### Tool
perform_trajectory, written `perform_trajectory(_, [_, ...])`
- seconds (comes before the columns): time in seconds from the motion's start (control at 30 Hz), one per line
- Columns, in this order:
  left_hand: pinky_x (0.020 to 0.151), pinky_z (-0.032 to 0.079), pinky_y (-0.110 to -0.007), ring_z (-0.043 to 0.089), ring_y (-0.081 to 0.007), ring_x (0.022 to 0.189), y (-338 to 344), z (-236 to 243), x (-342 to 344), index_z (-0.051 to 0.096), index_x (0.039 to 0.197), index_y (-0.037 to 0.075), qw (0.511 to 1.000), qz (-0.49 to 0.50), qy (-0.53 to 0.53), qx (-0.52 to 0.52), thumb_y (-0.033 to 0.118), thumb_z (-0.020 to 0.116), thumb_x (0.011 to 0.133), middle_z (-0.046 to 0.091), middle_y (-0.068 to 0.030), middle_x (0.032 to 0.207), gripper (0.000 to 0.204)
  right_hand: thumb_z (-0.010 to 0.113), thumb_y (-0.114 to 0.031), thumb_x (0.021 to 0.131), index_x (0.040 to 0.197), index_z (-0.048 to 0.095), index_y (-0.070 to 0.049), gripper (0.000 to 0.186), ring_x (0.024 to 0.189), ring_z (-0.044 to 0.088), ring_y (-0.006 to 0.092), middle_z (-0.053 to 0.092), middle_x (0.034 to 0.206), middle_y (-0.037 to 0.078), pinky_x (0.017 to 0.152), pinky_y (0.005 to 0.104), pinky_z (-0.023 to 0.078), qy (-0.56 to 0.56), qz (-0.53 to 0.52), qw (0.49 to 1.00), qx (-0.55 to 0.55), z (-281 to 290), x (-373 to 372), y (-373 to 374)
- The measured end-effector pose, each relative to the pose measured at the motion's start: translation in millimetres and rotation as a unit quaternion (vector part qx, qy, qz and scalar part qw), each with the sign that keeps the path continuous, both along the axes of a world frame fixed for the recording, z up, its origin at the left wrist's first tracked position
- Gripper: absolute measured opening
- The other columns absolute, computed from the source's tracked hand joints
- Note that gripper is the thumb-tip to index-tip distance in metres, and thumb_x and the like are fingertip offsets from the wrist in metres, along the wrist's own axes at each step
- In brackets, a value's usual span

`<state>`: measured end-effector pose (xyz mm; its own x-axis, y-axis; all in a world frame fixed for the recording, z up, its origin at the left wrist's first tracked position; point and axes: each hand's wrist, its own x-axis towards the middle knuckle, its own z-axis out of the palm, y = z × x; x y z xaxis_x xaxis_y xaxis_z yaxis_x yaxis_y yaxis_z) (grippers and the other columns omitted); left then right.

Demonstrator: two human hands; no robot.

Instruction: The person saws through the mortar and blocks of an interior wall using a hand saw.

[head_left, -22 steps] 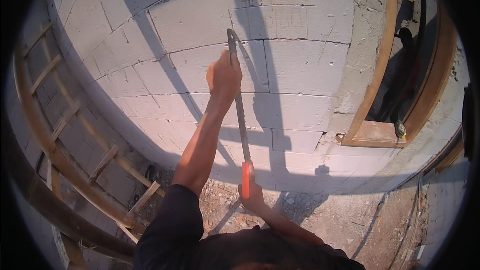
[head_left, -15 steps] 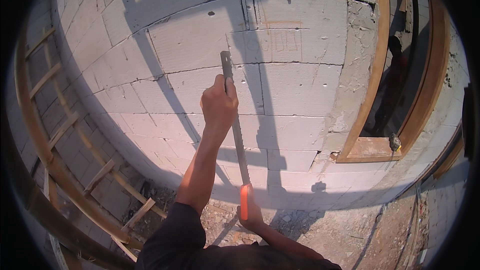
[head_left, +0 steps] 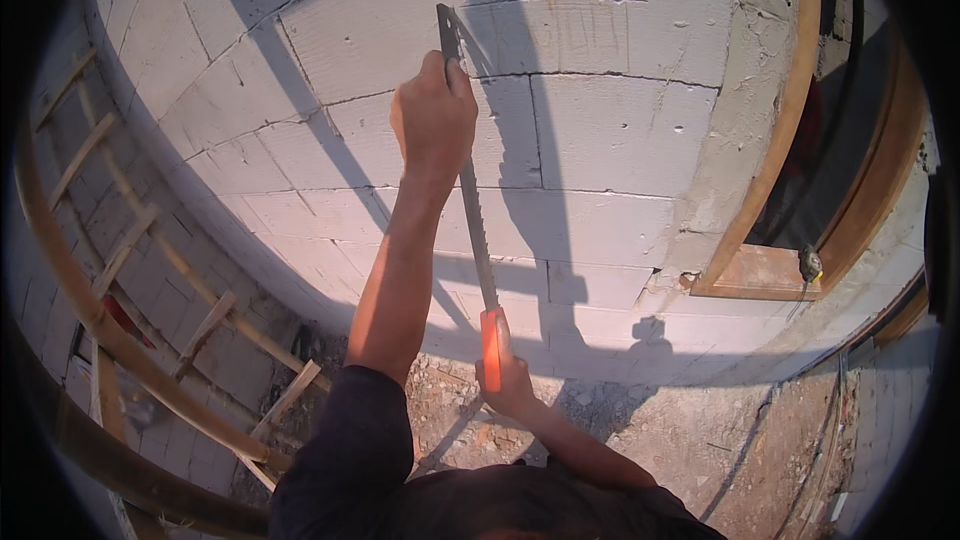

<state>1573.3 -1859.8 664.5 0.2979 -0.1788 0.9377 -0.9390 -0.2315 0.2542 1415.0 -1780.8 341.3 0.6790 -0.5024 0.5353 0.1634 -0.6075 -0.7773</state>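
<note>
A long hand saw (head_left: pixel 474 230) with a grey toothed blade and an orange handle stands nearly upright before the white block wall (head_left: pixel 620 130). My left hand (head_left: pixel 432 125) is closed on the blade a little below its tip, thumb toward the top. Lower down, my right hand (head_left: pixel 513 387) wraps round the orange handle. The blade's teeth face right. Whether the blade touches the wall, I cannot tell. Faint drawn lines (head_left: pixel 590 30) mark a block to the right of the saw's tip.
At right is a wooden frame (head_left: pixel 735 265) round an opening, with a small dark and yellow object (head_left: pixel 809 262) on its sill. A wooden ladder (head_left: pixel 100 320) leans at left. Rubble (head_left: pixel 640 445) covers the ground below. Shadows cross the wall.
Both hands and the saw have moved up along the wall, still gripped at blade and handle. The view has shifted slightly too.
</note>
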Motion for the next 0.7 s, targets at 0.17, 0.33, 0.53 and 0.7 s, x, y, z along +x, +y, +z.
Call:
perform_trajectory(0.17, [0.05, 0.043, -0.045, 0.058, -0.0352, 0.05, 5.3, -64.4, -8.5, 0.054, 0.078, 0.004, 0.994, -0.047, 0.092, 0.028, 0.014, 0.054, 0.095, 0.056, -0.0146, 0.054, 0.021, 0.058, -0.016, 0.088, 0.153, -0.001, 0.0, 0.089, 0.083, 0.067, 0.0424, 0.061, 0.117, 0.029, 0.07, 0.0459, 0.055, 0.125, 0.01, 0.992, 0.033, -52.1, -32.9, 13.8])
perform_trajectory(0.33, [0.048, 0.042, -0.043, 0.056, -0.0333, 0.045, 17.5, -76.9, -14.9, 0.052, 0.075, 0.003, 0.997, -0.041, 0.061, 0.032, 0.011, 0.055, 0.095, 0.051, -0.0149, 0.05, 0.022, 0.058, -0.012, 0.086, 0.153, 0.007, 0.001, 0.085, 0.079, 0.067, 0.0419, 0.062, 0.112, 0.028, 0.067, 0.0455, 0.055, 0.093, -0.012, 0.995, -0.026, -55.9, -52.1, 14.9])
perform_trajectory(0.53, [0.05, 0.044, -0.044, 0.058, -0.0357, 0.048, 9.5, 7.1, -8.5, 0.055, 0.075, 0.002, 1.0, -0.03, -0.006, -0.007, 0.015, 0.055, 0.095, 0.056, -0.0164, 0.053, 0.023, 0.06, -0.002, 0.083, 0.15, 0.018, 0.007, 0.08, 0.082, 0.068, 0.041, 0.061, 0.115, 0.031, 0.071, 0.0426, 0.057, 0.03, 0.005, 1.0, 0.004, -11.8, -16.8, -14.2])
perform_trajectory(0.7, [0.048, 0.041, -0.042, 0.054, -0.0334, 0.044, 0.4, 5.0, 7.0, 0.052, 0.072, 0.002, 1.0, -0.011, -0.001, -0.003, 0.015, 0.055, 0.095, 0.051, -0.0165, 0.051, 0.027, 0.053, -0.005, 0.089, 0.154, 0.007, 0.002, 0.08, 0.078, 0.067, 0.0385, 0.052, 0.137, 0.024, 0.066, 0.0392, 0.054, -0.079, -0.012, 0.996, -0.047, 15.4, -5.3, -8.6])
